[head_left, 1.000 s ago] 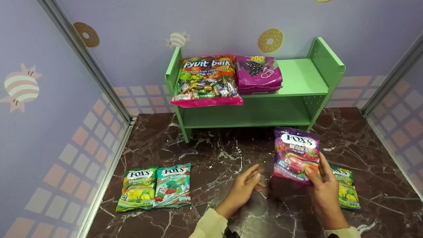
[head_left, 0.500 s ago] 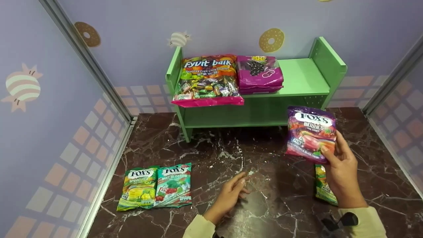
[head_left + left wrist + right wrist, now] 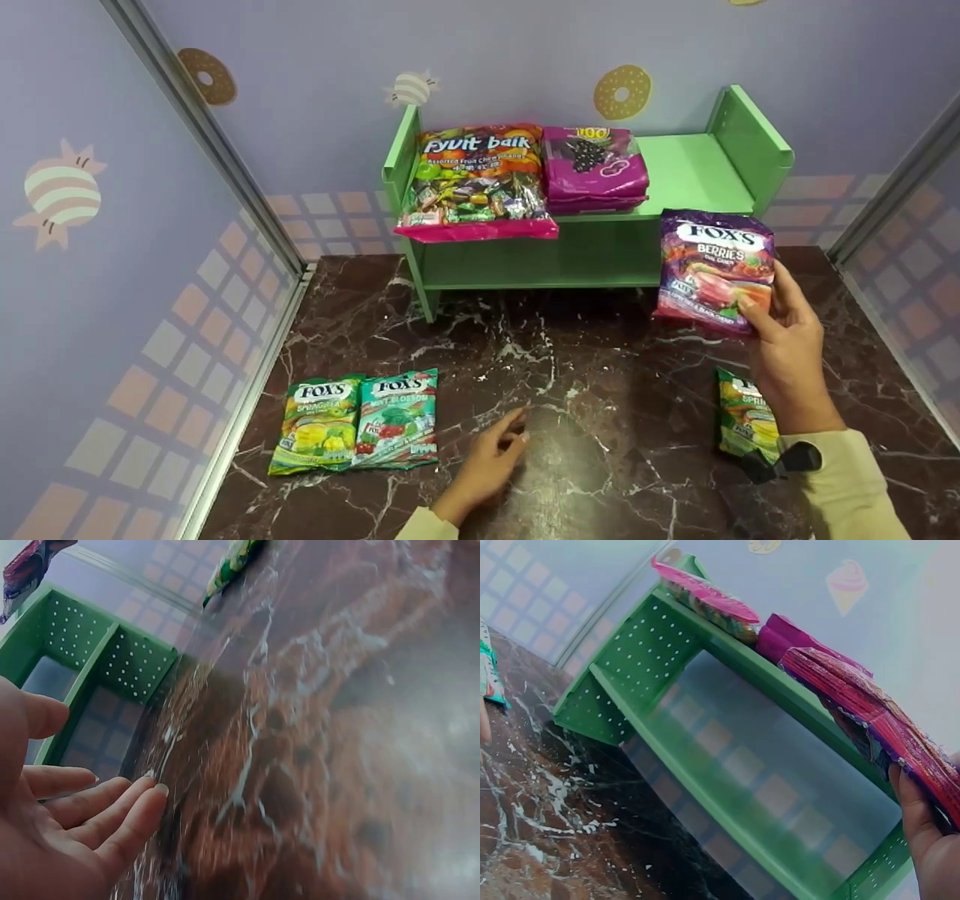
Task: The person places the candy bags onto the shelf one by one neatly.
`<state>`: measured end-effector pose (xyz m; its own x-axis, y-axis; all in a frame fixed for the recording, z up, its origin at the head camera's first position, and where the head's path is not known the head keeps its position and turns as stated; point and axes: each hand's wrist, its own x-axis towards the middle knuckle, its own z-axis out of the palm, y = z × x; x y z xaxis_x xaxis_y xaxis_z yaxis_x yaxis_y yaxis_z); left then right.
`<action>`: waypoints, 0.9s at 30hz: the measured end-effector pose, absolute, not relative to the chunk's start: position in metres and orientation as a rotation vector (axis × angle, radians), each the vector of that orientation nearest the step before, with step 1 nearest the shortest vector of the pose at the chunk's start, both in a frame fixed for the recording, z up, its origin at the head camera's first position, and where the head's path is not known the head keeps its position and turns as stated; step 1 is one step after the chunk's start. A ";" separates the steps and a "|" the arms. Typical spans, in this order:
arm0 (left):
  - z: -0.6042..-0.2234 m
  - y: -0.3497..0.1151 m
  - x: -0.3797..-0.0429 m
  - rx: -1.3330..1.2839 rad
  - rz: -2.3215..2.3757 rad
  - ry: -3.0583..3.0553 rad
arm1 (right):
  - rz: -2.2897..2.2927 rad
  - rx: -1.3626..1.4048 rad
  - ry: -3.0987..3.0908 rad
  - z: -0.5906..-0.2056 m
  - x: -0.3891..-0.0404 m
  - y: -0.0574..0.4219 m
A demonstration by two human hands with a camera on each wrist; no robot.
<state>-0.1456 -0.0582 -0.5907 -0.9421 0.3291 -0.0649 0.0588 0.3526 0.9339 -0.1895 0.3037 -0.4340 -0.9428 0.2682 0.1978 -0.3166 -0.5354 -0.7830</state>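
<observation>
My right hand (image 3: 791,337) grips the lower right corner of a purple Fox's Berries candy bag (image 3: 716,274), thumb on its front. The bag is held up before the right end of a green two-tier shelf (image 3: 690,172). In the right wrist view the bag (image 3: 877,720) shows edge-on, with fingers (image 3: 915,810) under it. My left hand (image 3: 484,465) hovers low over the dark marble surface, holding nothing; its fingers look relaxed in the left wrist view. On the upper tier lie a Fyvit Baik candy bag (image 3: 476,180) and a magenta candy bag (image 3: 596,172) beside it.
At the left, a Spring Tea candy bag (image 3: 315,427) and a Mint Blossom bag (image 3: 397,420) lie side by side on the marble surface (image 3: 585,390). Another green-yellow bag (image 3: 742,420) lies partly under my right forearm. Patterned wall panels stand on three sides.
My right hand has carried the Berries bag up and to the right, toward the shelf's right end. My left hand has drawn back down and to the left.
</observation>
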 end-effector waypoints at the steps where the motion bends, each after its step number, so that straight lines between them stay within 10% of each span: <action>1: -0.591 -0.061 -0.145 0.352 1.606 2.400 | 2.483 0.076 -1.291 -0.433 -0.191 0.304; 27: -0.583 -0.182 -0.155 0.123 1.488 2.849 | 2.469 0.010 -1.336 -0.409 -0.232 0.306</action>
